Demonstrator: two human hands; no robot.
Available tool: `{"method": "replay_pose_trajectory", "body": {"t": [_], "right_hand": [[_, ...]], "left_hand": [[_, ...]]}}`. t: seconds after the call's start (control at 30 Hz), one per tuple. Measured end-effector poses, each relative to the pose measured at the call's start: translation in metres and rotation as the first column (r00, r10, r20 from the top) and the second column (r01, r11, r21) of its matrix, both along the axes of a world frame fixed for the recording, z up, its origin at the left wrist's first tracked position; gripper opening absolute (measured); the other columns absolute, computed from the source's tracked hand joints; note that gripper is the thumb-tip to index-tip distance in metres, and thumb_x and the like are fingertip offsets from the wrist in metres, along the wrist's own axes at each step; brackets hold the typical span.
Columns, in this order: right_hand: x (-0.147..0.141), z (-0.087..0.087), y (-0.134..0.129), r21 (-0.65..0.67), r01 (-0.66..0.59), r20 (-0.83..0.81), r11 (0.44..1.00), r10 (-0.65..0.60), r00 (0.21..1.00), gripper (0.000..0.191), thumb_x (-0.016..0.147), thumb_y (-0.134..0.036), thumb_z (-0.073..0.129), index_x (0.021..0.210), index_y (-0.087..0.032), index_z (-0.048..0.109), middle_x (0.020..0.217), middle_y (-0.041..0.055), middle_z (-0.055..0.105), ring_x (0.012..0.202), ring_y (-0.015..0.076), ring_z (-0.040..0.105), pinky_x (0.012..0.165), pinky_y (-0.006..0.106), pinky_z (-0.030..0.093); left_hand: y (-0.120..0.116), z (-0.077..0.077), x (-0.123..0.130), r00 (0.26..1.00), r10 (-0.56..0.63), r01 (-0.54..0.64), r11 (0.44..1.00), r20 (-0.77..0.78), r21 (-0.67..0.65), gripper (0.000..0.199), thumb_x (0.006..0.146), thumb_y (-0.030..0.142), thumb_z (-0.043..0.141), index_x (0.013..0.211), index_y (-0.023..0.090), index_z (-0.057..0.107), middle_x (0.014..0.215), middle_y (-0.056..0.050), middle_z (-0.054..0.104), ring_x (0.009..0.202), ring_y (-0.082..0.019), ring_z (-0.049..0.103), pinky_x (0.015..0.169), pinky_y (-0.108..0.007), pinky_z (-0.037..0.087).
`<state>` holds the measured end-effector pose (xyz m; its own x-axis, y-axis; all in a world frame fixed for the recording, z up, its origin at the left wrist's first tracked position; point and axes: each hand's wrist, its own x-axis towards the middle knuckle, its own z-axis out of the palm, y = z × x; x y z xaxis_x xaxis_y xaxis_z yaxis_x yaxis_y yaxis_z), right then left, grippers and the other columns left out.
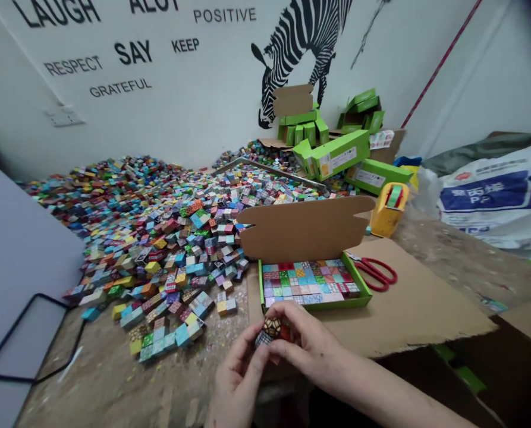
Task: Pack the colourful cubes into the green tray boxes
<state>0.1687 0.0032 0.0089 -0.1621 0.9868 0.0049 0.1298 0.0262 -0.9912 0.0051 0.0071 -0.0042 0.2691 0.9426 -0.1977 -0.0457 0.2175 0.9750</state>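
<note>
Close to the front edge of the table, my left hand (237,375) and my right hand (307,343) meet around a few small patterned blocks (272,327). One block shows a brown and black cell pattern, another a dark grid; fingers hide the others. Both hands are closed on them. Just beyond my fingers lies an open green cardboard box (321,305), its brown lid (305,229) standing up at the back. Rows of colourful patterned blocks (310,279) fill the box.
A big heap of loose blocks (158,238) covers the left and back. Red-handled scissors (376,274) lie right of the box on a cardboard sheet (421,303). Behind stand a yellow tape dispenser (387,211) and several green boxes (341,154). White sacks (492,190) lie far right.
</note>
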Motion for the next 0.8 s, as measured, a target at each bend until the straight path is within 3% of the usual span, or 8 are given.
{"method": "replay_pose_trajectory", "body": {"t": [0.1,0.2,0.27,0.33,0.43,0.5,0.6,0.8], "right_hand": [[-0.004,-0.002,0.003,-0.002,0.025,-0.089,1.0,-0.025,0.996,0.031,0.07,-0.012,0.059,0.097,-0.024,0.05,0.088,-0.0018,0.053,0.075,0.012,0.052,0.066,0.025,0.042],[-0.003,0.0,0.005,-0.152,-0.09,-0.336,0.984,0.034,0.941,0.03,0.076,-0.025,0.06,0.1,-0.025,0.042,0.081,-0.0045,0.051,0.057,0.0076,0.049,0.051,0.021,0.038],[0.009,0.007,0.004,-0.21,-0.096,-0.354,0.973,0.016,0.935,0.033,0.078,-0.037,0.061,0.101,-0.026,0.041,0.085,-0.004,0.05,0.051,0.0052,0.046,0.044,0.019,0.034],[0.033,0.017,0.003,-0.197,-0.014,-0.23,0.98,-0.032,0.973,0.037,0.079,-0.043,0.06,0.107,-0.027,0.042,0.091,-0.0021,0.05,0.053,0.0055,0.047,0.043,0.019,0.036],[0.086,0.034,0.001,-0.103,0.112,0.133,0.988,-0.098,0.986,0.038,0.086,-0.044,0.051,0.119,-0.026,0.044,0.091,0.0017,0.055,0.066,0.0113,0.055,0.055,0.024,0.046],[0.12,0.041,0.002,-0.008,0.12,0.412,0.993,-0.106,0.905,0.038,0.087,-0.04,0.049,0.121,-0.023,0.048,0.1,0.0066,0.06,0.081,0.0169,0.059,0.068,0.03,0.049],[0.152,0.041,0.008,0.104,0.009,0.683,0.995,-0.078,0.726,0.036,0.084,-0.03,0.051,0.118,-0.02,0.056,0.112,0.0102,0.062,0.098,0.0227,0.058,0.083,0.036,0.048],[0.154,0.034,0.022,0.029,-0.175,0.879,0.984,0.058,0.474,0.024,0.079,-0.013,0.053,0.094,-0.024,0.069,0.094,0.0044,0.07,0.085,0.0193,0.062,0.075,0.031,0.048]], "left_hand": [[-0.003,-0.003,0.003,0.996,-0.013,0.015,1.0,0.086,-0.023,0.055,0.069,0.043,0.076,0.119,0.022,0.061,0.119,-0.012,0.064,0.107,-0.027,0.062,0.091,-0.037,0.051],[-0.003,-0.005,0.004,0.995,-0.048,0.048,0.999,0.088,-0.004,0.058,0.067,0.039,0.078,0.12,0.022,0.06,0.113,-0.012,0.066,0.1,-0.026,0.065,0.088,-0.038,0.053],[-0.001,-0.007,0.0,0.998,-0.056,0.056,0.998,0.017,0.038,0.056,0.069,0.041,0.074,0.12,0.021,0.06,0.109,-0.012,0.067,0.093,-0.024,0.067,0.085,-0.038,0.054],[0.005,-0.01,-0.007,0.994,0.014,0.002,0.989,-0.107,0.149,0.052,0.069,0.043,0.073,0.115,0.021,0.064,0.111,-0.012,0.065,0.094,-0.024,0.065,0.084,-0.036,0.054],[0.017,-0.014,-0.023,0.933,0.151,-0.035,0.942,-0.327,0.334,0.046,0.068,0.043,0.07,0.108,0.021,0.068,0.106,-0.01,0.063,0.094,-0.023,0.064,0.081,-0.033,0.055],[0.025,-0.018,-0.033,0.885,0.16,0.021,0.925,-0.437,0.38,0.046,0.071,0.043,0.065,0.112,0.021,0.066,0.094,-0.008,0.063,0.082,-0.02,0.064,0.072,-0.031,0.056],[0.035,-0.023,-0.04,0.796,0.189,0.105,0.892,-0.574,0.439,0.049,0.077,0.045,0.058,0.118,0.018,0.062,0.081,-0.005,0.061,0.071,-0.019,0.062,0.066,-0.032,0.055],[0.049,-0.033,-0.042,0.613,0.355,0.233,0.772,-0.706,0.591,0.051,0.085,0.045,0.044,0.122,0.011,0.056,0.091,-0.012,0.064,0.088,-0.026,0.062,0.078,-0.042,0.052]]}}
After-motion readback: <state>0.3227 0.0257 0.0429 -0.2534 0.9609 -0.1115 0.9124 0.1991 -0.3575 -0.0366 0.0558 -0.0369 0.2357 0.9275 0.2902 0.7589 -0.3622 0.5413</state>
